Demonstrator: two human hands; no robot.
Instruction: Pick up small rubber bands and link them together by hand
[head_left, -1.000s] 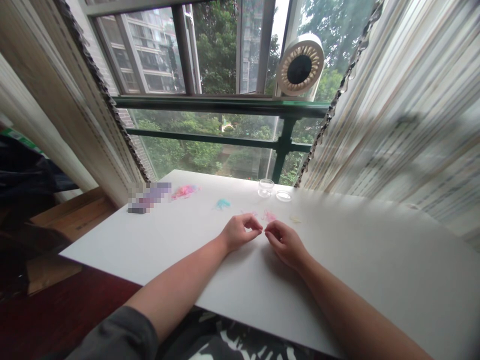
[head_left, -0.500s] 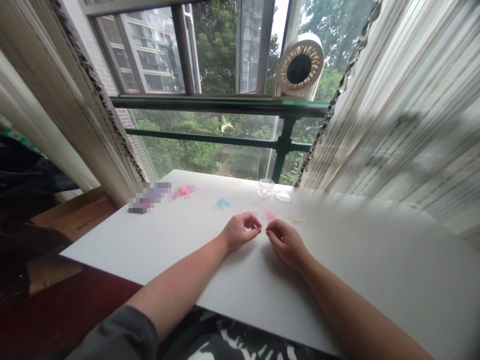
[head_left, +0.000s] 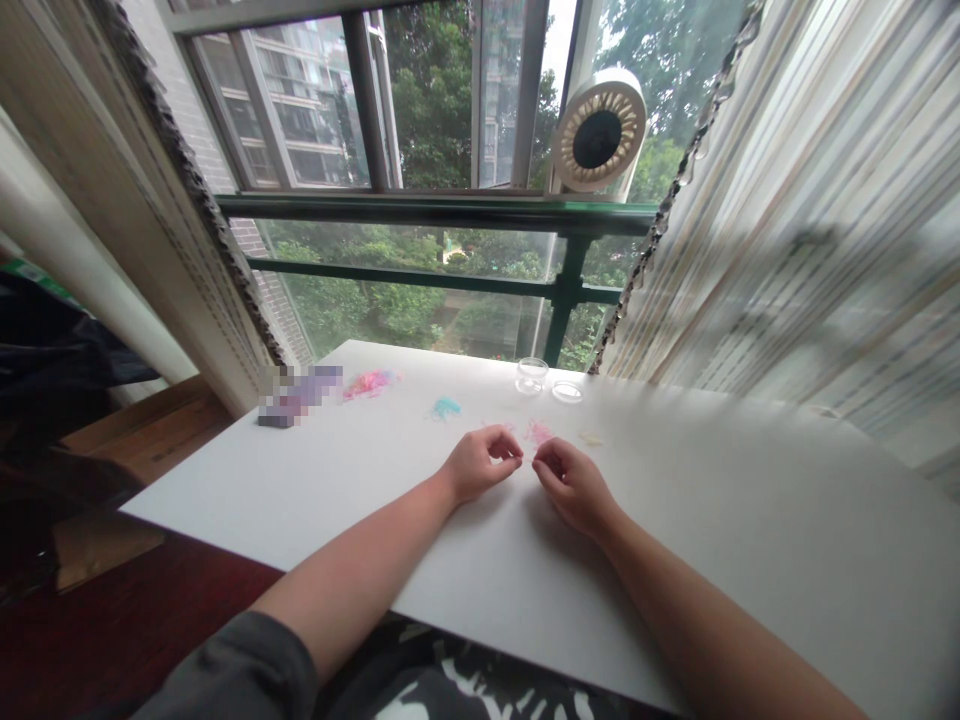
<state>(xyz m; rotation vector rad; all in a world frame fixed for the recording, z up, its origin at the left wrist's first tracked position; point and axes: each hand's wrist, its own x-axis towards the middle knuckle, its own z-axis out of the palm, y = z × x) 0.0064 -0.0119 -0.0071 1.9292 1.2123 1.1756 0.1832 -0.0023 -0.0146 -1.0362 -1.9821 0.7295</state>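
Over the middle of the white table, my left hand (head_left: 486,464) is closed in a pinch, thumb against fingertips. My right hand (head_left: 571,480) pinches opposite it, a small gap between the two. A thin pale strand, barely visible, appears to span that gap. Just beyond the fingers lies a small heap of pink stringy pieces (head_left: 538,431), with fainter pink ones (head_left: 499,427) partly hidden behind my left hand. A teal heap (head_left: 446,408) sits farther left, and a few pale yellow pieces (head_left: 591,438) lie right of the pink.
A clear round container (head_left: 532,376) and a clear round lid (head_left: 568,392) stand near the table's (head_left: 712,520) far edge. Toward the left are a mixed pink heap (head_left: 369,384) and a blurred-out purple item (head_left: 300,396). Beyond are a railing (head_left: 420,209) and a round fan (head_left: 598,135).
Both hands keep nearly the same place and pinch. The strand between the fingertips shows less clearly now.
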